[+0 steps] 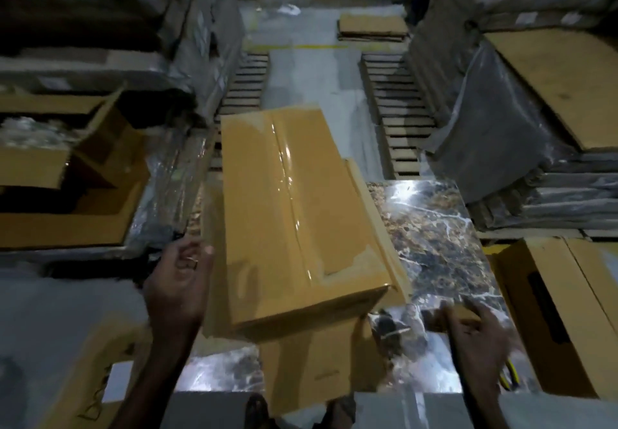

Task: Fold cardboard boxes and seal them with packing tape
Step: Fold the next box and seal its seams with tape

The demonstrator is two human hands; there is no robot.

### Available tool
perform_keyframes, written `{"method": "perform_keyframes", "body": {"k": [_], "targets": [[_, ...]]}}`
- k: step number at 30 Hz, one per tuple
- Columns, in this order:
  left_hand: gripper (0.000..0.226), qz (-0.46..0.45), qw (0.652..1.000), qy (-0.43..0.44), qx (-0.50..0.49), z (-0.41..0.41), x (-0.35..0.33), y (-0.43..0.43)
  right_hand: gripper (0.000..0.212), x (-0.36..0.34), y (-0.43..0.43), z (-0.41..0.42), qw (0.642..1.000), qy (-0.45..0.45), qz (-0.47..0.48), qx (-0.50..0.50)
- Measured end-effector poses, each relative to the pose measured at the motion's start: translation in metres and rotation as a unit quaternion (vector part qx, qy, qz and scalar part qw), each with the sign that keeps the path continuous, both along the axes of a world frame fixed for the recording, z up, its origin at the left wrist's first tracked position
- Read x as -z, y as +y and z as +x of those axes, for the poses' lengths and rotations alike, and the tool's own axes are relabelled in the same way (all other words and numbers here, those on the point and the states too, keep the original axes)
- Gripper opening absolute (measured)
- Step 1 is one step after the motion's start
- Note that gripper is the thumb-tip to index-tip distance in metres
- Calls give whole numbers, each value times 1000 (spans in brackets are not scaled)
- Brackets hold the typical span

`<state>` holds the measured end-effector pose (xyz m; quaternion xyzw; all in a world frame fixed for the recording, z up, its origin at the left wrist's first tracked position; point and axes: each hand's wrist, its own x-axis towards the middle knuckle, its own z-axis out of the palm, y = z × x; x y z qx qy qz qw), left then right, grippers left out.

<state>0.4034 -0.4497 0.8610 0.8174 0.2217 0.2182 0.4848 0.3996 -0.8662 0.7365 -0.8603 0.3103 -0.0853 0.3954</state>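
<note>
From the head view, a long cardboard box (294,201) lies closed on a marble-patterned tabletop (434,228), its length running away from the person. A glossy strip of clear packing tape (291,174) runs down the seam on its top face. Flat cardboard sheets (378,214) stick out from under the box's right edge, and another cardboard panel (317,361) hangs down past the table edge at the box's near end.

The left hand (180,281) is at the box's near left corner, palm turned toward the box. Its fingers are loosely curled and hold nothing, and there is a ring on one finger. Motion blur hides whether the fingertips touch the cardboard.

The right hand (475,331) hovers over the tabletop to the right of the box's near end. Its fingers are splayed above a small brown object (444,320). The hand is too smeared to tell whether it grips that object or only reaches over it.

Left of the box stands an open carton (50,167) with plastic-wrapped contents. To its right is another carton (551,311) with a dark handle slot. Beyond that, farther right, plastic-wrapped stacks of flattened cardboard (535,127) rise. Wooden pallets (398,121) lie past the box's far end.
</note>
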Motion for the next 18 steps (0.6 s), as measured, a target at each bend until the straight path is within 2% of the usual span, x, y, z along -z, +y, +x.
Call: {"method": "perform_keyframes", "body": {"k": [3, 5, 6, 9, 11, 14, 16, 18], "targets": [[55, -143, 984, 109, -14, 56, 39, 43, 58, -41, 70, 38, 993, -27, 76, -89], [92, -187, 968, 164, 26, 84, 52, 53, 66, -64, 102, 74, 985, -22, 77, -156], [99, -201, 960, 183, 58, 93, 56, 50, 72, -74, 115, 94, 981, -3, 60, -186], [103, -345, 905, 220, 116, 102, 66, 30, 78, -90, 147, 142, 966, 89, 15, -243], [111, -411, 878, 217, 117, 102, 76, 21, 82, -90, 169, 158, 965, 117, -12, -236], [92, -418, 880, 206, 93, 100, 81, 21, 90, -85, 191, 161, 973, 112, -82, -184], [72, -425, 882, 190, 70, 92, 76, 22, 92, -83, 200, 160, 969, 111, -114, -190], [65, -437, 883, 165, 43, 80, 78, 21, 95, -83, 205, 163, 963, 95, -132, -213]]}}
